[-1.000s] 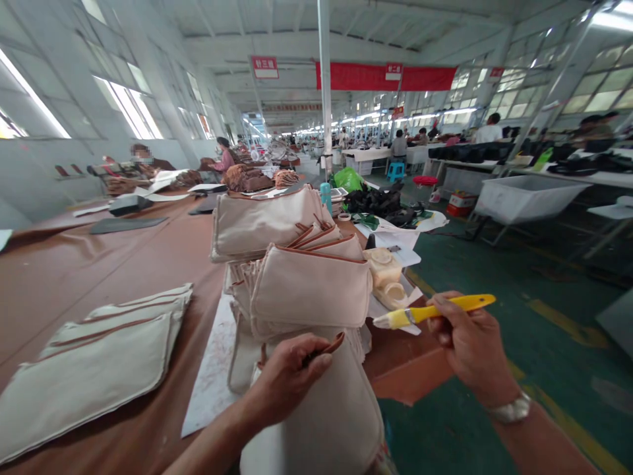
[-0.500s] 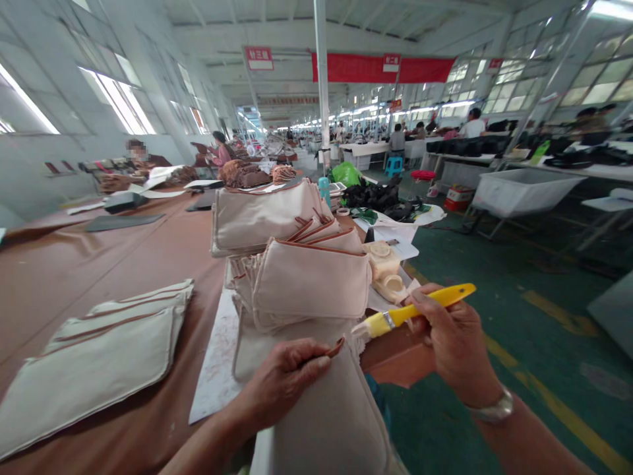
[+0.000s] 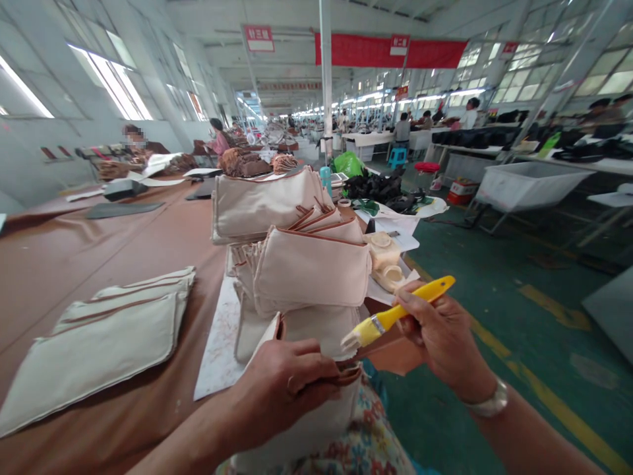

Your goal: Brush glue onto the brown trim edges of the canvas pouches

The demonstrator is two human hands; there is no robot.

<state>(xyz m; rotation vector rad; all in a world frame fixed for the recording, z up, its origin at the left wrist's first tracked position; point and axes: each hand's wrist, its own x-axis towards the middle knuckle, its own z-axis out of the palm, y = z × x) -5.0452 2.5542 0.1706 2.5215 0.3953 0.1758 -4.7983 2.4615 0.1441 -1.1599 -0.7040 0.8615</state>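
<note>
My right hand (image 3: pixel 442 333) is closed round the yellow handle of a paintbrush (image 3: pixel 395 313). Its pale, wet-looking bristles point down and left, just above the brown top edge of a cream fabric pouch (image 3: pixel 316 422). My left hand (image 3: pixel 291 389) is closed on that edge, its fingers bunching the brown trim. The pouch hangs over my lap in front of a flowered cloth (image 3: pixel 361 435). Straight ahead, a pile of cream pouches (image 3: pixel 311 270) with brown edges stands on the table. Right of the pile is an open cream plastic container (image 3: pixel 390 274).
More cream pouches (image 3: pixel 109 343) lie overlapped on the brown-covered table (image 3: pixel 163 251) at left. A white sheet (image 3: pixel 217 336) sits under the pile. Black scraps (image 3: pixel 376 188) and a green bag (image 3: pixel 349 163) are behind it. A grey bin (image 3: pixel 529 188) stands on the floor at right. Other people work farther off.
My left hand has shifted and turned, and the pouch's edge is now folded up in its fingers. The flowered cloth has come into view. The brush has moved slightly left and down.
</note>
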